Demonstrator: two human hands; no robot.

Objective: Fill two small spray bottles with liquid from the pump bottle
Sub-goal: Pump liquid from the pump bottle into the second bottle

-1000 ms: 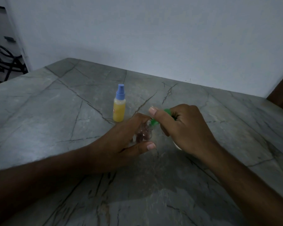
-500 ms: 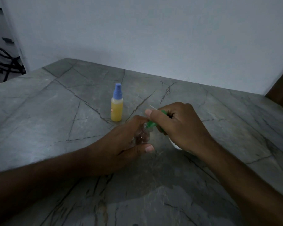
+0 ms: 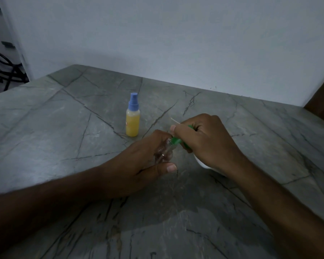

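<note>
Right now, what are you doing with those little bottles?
The left hand holds a small clear bottle just above the stone table, tilted. The right hand has a grip on its green spray top at the bottle's neck. Another small bottle, yellow inside with a blue top, stands upright behind them, untouched.

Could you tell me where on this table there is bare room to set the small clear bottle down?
Bare stone lies left of the yellow spray bottle out to the table edge, along the wall behind it, and to the far right. It is crowded mid-table: the left hand holds the clear bottle, the right hand its green sprayer, over a white object.
</note>
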